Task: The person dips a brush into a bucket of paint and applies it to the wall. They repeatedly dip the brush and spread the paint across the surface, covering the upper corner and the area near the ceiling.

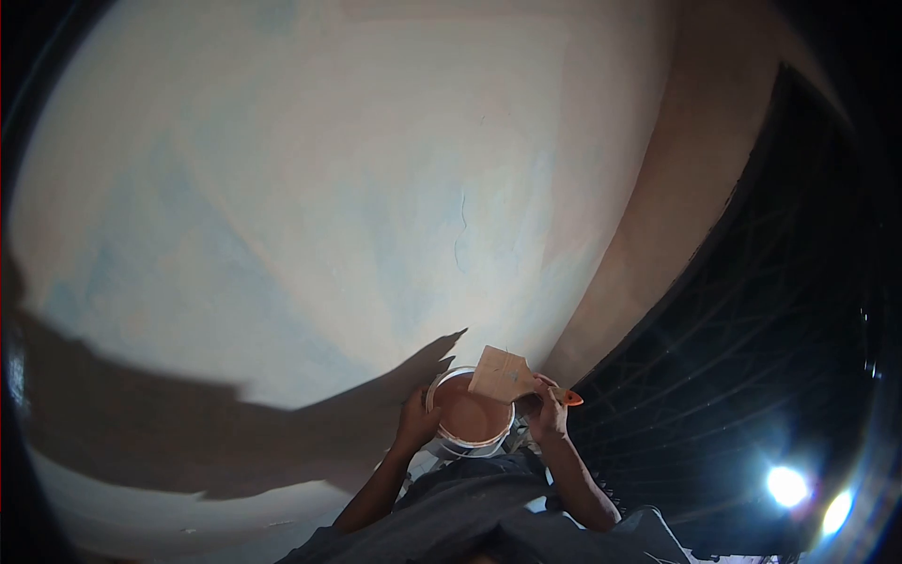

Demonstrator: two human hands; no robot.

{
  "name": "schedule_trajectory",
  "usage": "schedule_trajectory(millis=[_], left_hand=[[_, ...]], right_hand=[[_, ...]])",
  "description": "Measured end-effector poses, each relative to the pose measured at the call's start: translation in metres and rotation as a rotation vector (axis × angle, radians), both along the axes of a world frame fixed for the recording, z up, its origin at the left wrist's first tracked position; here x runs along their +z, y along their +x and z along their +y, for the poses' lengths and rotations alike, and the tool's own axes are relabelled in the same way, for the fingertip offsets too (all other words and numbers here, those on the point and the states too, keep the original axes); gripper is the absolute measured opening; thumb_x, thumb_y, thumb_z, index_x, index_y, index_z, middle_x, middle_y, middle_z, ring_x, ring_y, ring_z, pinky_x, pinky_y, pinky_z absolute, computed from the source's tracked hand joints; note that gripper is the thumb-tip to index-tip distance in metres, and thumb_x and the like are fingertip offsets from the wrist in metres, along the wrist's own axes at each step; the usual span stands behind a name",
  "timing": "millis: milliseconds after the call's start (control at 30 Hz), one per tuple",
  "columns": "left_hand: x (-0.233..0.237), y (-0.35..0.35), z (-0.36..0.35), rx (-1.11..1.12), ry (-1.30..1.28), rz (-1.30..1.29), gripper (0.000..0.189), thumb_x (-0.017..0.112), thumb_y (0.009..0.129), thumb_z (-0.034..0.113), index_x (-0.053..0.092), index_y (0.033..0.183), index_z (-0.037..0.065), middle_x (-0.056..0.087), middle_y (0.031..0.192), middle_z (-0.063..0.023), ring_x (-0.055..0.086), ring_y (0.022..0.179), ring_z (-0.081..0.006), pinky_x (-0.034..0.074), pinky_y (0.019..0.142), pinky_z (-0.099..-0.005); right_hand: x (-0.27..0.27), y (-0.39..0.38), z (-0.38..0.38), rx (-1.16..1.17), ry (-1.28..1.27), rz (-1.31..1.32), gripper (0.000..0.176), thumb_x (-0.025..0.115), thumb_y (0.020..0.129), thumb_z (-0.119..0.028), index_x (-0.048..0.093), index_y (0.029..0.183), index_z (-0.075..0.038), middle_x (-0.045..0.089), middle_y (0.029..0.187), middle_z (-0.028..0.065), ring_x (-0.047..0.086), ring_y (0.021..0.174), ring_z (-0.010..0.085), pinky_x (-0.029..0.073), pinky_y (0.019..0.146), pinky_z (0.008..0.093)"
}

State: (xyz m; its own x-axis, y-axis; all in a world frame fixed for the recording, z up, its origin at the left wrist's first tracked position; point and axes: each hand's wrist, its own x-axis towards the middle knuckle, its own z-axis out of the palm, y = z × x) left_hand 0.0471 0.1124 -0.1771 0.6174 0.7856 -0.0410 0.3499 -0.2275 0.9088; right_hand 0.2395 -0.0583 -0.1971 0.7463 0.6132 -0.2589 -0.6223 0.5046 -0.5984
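A white bucket [482, 450] of brownish-pink paint [465, 414] is held in front of my body at the bottom centre. My left hand [418, 419] grips its left rim, fingers closed round the edge. In my right hand [548, 414] is a wide paintbrush [501, 374], held by its handle, whose orange end points out to the right. The brush head is coated in paint and overlaps the bucket's upper right rim in this view.
A pale wall [376, 188] with bluish patches and a thin crack rises ahead. To its right runs a brownish wall strip [658, 216], bordering a dark area with a lattice pattern. Two bright lights [787, 486] glow at the lower right. Shadows fall on the wall's lower left.
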Motion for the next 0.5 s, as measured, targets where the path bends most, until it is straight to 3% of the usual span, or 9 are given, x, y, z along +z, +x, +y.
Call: schedule_trajectory(millis=[200, 333, 400, 500], left_hand=[[0.0, 0.002, 0.0, 0.008, -0.294, -0.011, 0.044, 0.059, 0.073, 0.007, 0.053, 0.115, -0.004, 0.063, 0.104, -0.0189, 0.064, 0.094, -0.0275, 0.052, 0.082, -0.0379], [-0.035, 0.002, 0.011, -0.026, -0.201, -0.104, 0.042, 0.059, 0.073, 0.006, 0.053, 0.114, -0.004, 0.063, 0.102, -0.0183, 0.064, 0.093, -0.0269, 0.051, 0.082, -0.0379], [-0.03, -0.001, 0.01, -0.038, -0.104, 0.018, 0.04, 0.059, 0.073, 0.004, 0.054, 0.111, -0.002, 0.063, 0.103, -0.0182, 0.064, 0.095, -0.026, 0.05, 0.082, -0.0374], [-0.063, -0.002, 0.009, -0.03, -0.079, -0.121, 0.039, 0.058, 0.072, 0.002, 0.053, 0.111, -0.001, 0.063, 0.1, -0.016, 0.063, 0.09, -0.0232, 0.05, 0.081, -0.035]], right_hand=[[-0.017, -0.003, 0.003, -0.053, 0.055, -0.047, 0.023, 0.062, 0.089, -0.017, 0.057, 0.11, -0.006, 0.064, 0.101, 0.0105, 0.066, 0.09, 0.0246, 0.057, 0.077, 0.0398], [-0.01, -0.011, 0.011, -0.089, 0.12, -0.014, 0.02, 0.061, 0.091, -0.015, 0.057, 0.109, -0.008, 0.064, 0.1, 0.0094, 0.066, 0.089, 0.0239, 0.057, 0.079, 0.039], [-0.002, -0.015, 0.016, -0.081, 0.182, -0.034, 0.017, 0.059, 0.091, -0.014, 0.058, 0.108, -0.009, 0.064, 0.101, 0.0088, 0.066, 0.089, 0.023, 0.057, 0.08, 0.0382], [0.014, -0.024, 0.023, -0.148, 0.22, -0.099, 0.017, 0.059, 0.092, -0.015, 0.058, 0.108, -0.009, 0.063, 0.103, 0.0087, 0.066, 0.089, 0.0223, 0.057, 0.081, 0.0375]])
